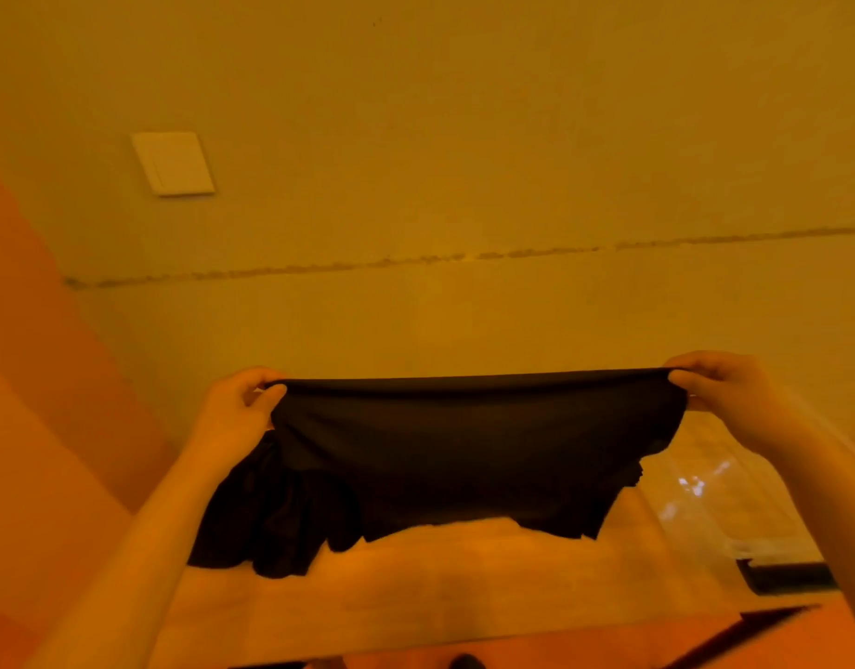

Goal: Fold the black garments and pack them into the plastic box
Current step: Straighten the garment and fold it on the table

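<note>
Although the wall (464, 161) fills most of the view, the work sits low in the frame, above a pale table (415, 586). Stretched between the two hands hangs the black garment (464, 451), its top edge pulled taut and running left to right, so the long axis lies across the person's front; the rest droops toward the table and bunches at the lower left. It looks light, thin and limp (likely a little slippery), so it should be held at the corners of that top edge, as now. The clear plastic box (719, 494) stands at the right on the table, near the cloth. The left hand (237, 412) has thumb and fingers curled, pinching the left corner. The right hand (724, 388) pinches the right corner likewise.
</note>
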A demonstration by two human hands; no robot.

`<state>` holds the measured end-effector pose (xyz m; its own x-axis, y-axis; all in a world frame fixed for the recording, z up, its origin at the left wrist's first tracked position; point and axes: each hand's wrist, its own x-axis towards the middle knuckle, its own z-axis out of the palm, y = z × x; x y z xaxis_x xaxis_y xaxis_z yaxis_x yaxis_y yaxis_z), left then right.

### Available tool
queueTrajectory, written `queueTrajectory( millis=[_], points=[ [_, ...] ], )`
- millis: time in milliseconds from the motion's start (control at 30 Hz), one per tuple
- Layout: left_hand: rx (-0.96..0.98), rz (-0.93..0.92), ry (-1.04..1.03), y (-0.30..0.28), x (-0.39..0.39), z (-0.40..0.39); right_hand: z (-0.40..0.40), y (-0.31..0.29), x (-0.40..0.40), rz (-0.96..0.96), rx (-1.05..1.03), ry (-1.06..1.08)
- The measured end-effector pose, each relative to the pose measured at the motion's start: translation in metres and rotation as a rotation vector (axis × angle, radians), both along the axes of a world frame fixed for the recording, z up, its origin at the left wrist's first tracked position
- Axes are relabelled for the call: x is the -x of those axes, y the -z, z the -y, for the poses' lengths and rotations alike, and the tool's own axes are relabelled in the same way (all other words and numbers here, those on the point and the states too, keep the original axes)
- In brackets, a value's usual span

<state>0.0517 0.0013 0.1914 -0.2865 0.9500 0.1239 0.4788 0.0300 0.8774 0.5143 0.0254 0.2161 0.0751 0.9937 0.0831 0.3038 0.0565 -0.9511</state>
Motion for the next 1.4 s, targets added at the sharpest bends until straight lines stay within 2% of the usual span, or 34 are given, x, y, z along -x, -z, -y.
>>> queueTrajectory(
  millis=[100,200,400,533,600,667,733,833,933,1000,1133,1233,1400],
  points=[
    [0.119,0.061,0.021,0.022,0.002,-0.033,-0.040,0.022,0.000,0.016,0.109,0.005],
    [0.263,0.031,0.037,0.057,-0.002,-0.077,-0.093,0.064,0.002,0.131,0.246,-0.037],
    [0.530,-0.274,0.110,0.171,-0.005,-0.181,-0.220,0.177,0.019,0.532,0.467,-0.123],
    [0.505,-0.411,0.025,0.227,-0.017,-0.221,-0.275,0.229,0.037,0.925,0.501,-0.192],
    [0.396,-0.605,-0.024,0.240,-0.023,-0.228,-0.284,0.243,0.046,1.078,0.433,-0.167],
    [0.242,-0.795,-0.010,0.248,-0.034,-0.220,-0.277,0.254,0.056,1.150,0.273,-0.143],
    [0.126,-0.875,0.081,0.258,-0.055,-0.192,-0.248,0.261,0.070,1.098,0.148,-0.162],
    [0.152,-0.976,0.288,0.279,-0.092,-0.127,-0.184,0.282,0.078,1.060,0.081,-0.238],
    [0.223,-1.002,0.368,0.310,-0.106,-0.060,-0.119,0.307,0.063,1.052,0.190,-0.275],
    [0.185,-0.982,0.392,0.324,-0.104,-0.028,-0.081,0.316,0.050,1.029,0.104,-0.312],
    [0.056,-1.114,0.498,0.336,-0.089,0.015,-0.024,0.329,0.030,1.095,0.022,-0.454],
    [0.005,-1.148,0.570,0.329,-0.084,0.029,0.002,0.333,0.022,1.164,-0.021,-0.511],
    [0.155,-1.040,0.679,0.326,-0.080,0.058,0.037,0.325,0.017,1.183,0.077,-0.575]
  ],
)
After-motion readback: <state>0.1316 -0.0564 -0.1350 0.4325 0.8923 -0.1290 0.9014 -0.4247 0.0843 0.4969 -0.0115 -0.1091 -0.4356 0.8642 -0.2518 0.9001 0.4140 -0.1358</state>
